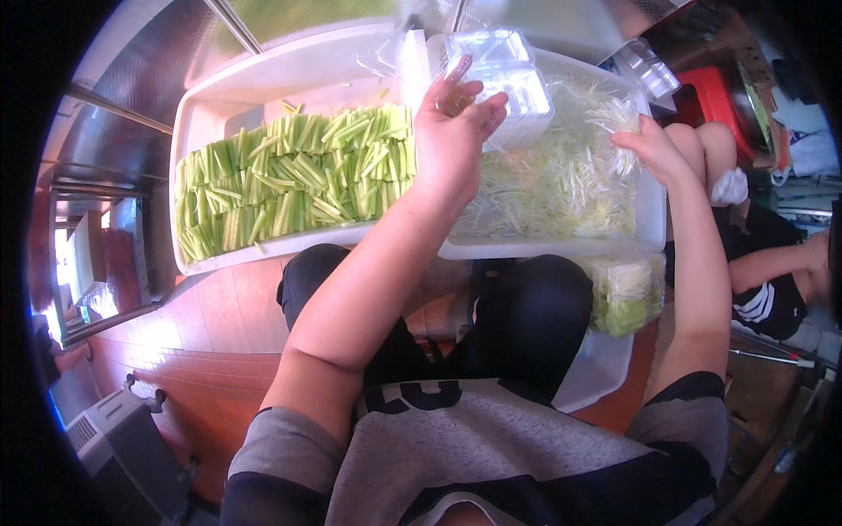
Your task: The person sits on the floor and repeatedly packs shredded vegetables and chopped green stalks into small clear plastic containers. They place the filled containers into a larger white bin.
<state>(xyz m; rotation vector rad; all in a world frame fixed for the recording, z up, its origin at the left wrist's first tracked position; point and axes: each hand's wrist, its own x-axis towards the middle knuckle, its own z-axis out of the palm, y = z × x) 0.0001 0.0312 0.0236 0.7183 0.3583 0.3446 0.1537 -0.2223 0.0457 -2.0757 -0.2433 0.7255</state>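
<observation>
My left hand (460,118) is raised, fingers spread, over the inner edges of two white plastic tubs; it partly covers a clear plastic clamshell box (520,98), and whether it touches the box I cannot tell. My right hand (648,144) pinches a bunch of pale shredded vegetable (621,131) over the right tub (552,248). More pale shreds (566,191) lie loose in that tub. Rows of cut green vegetable sticks, likely celery (296,171), fill much of the left tub (181,131).
Filled clear boxes (628,292) stand below the right tub, by my knee. Empty clear containers (648,66) and a red plastic stool (714,98) are at the upper right. Another person's arm (776,266) and bare knees show at right. A grey wheeled appliance (125,447) stands lower left.
</observation>
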